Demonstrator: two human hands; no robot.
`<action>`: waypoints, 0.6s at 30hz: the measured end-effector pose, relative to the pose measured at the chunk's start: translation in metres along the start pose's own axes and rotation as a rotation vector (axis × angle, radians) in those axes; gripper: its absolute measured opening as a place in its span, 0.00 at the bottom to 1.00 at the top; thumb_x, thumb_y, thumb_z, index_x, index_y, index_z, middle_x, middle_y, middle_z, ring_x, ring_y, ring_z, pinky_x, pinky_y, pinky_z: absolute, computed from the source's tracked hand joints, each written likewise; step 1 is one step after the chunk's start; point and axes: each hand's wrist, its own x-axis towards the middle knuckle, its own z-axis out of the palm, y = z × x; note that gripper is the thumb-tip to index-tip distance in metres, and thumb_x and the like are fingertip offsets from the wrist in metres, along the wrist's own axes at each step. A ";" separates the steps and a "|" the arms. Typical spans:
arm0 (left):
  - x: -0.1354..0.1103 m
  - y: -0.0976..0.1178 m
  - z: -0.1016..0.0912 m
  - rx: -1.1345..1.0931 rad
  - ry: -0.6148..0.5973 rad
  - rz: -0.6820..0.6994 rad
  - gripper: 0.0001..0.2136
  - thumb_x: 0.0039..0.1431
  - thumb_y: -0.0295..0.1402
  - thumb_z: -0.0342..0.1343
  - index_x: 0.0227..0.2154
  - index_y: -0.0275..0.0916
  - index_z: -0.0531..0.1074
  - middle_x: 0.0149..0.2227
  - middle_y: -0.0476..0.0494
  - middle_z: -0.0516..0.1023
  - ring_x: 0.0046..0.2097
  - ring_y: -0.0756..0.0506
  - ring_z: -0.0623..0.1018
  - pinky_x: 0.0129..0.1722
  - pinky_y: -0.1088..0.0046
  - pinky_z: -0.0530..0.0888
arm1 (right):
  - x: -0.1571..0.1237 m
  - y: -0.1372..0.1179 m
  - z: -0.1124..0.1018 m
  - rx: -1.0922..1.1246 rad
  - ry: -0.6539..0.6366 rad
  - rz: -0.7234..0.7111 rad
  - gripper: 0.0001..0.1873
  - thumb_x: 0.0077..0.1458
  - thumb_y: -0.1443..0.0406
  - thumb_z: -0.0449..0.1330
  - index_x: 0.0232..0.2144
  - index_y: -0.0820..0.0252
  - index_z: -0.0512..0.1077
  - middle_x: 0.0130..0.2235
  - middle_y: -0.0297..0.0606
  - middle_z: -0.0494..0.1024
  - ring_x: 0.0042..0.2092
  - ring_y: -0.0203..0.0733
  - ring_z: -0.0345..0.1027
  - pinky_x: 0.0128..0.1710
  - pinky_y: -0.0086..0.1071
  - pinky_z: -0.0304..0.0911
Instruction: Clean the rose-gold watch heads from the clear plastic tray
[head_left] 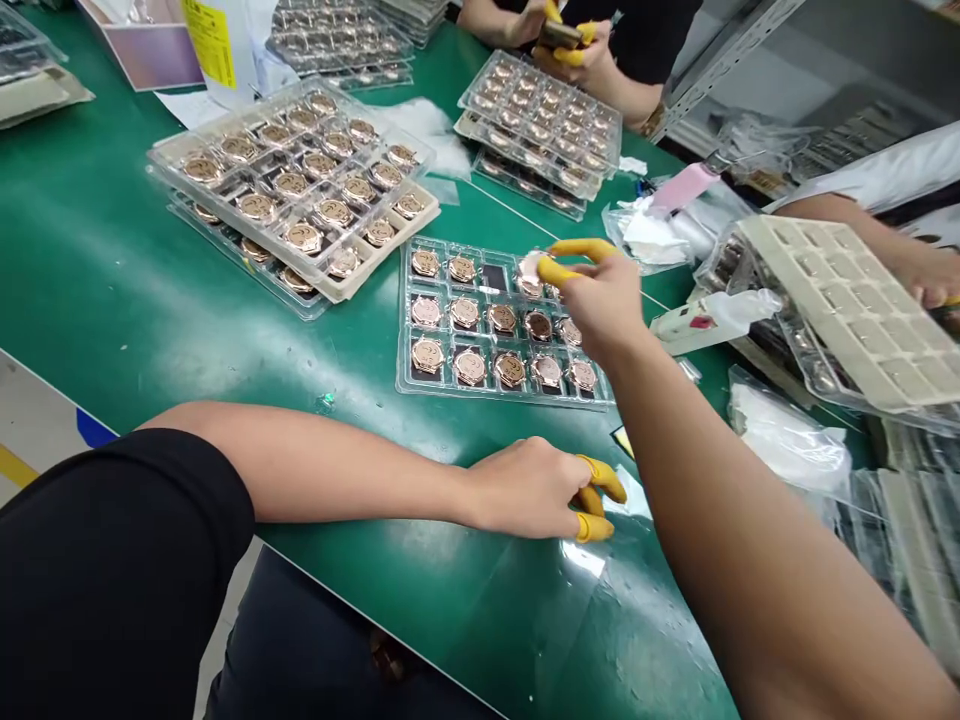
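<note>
In the head view, a clear compartment tray of rose-gold watch cases lies on the green table. Over its upper right part reaches my right hand, index finger and thumb in yellow finger cots pinching a pale-faced watch case at its compartment. Left of that case is a compartment with a dark bottom and no case in it. My left hand rests on the table in front of the tray, its yellow-capped fingers bent but apart, with nothing visible between them. A clear plastic film lies beside its thumb.
Stacked trays of watch cases stand at the left, another stack farther back. A co-worker's hands hold a small object beyond. At right are a beige tray, a white bottle and bagged white material.
</note>
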 end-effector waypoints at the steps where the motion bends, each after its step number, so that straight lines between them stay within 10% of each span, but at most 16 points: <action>1: 0.000 0.000 0.000 0.008 -0.014 0.000 0.20 0.64 0.36 0.60 0.57 0.36 0.77 0.50 0.43 0.88 0.51 0.42 0.86 0.55 0.66 0.78 | 0.012 0.002 0.012 -0.074 -0.082 -0.038 0.16 0.51 0.66 0.72 0.44 0.60 0.82 0.28 0.33 0.74 0.29 0.35 0.62 0.34 0.39 0.63; 8: 0.004 -0.003 0.001 0.011 -0.001 -0.002 0.17 0.63 0.33 0.61 0.54 0.37 0.78 0.47 0.45 0.89 0.48 0.42 0.86 0.48 0.67 0.79 | 0.040 0.003 0.047 -0.423 -0.060 -0.336 0.14 0.57 0.60 0.72 0.37 0.66 0.79 0.47 0.47 0.70 0.50 0.48 0.71 0.54 0.51 0.69; 18: 0.001 -0.006 0.001 0.019 0.058 0.007 0.08 0.57 0.28 0.62 0.40 0.35 0.80 0.50 0.36 0.88 0.51 0.35 0.87 0.43 0.64 0.78 | 0.047 -0.014 0.104 -0.312 -0.192 -0.121 0.23 0.45 0.72 0.77 0.36 0.61 0.68 0.38 0.38 0.69 0.44 0.46 0.70 0.52 0.57 0.72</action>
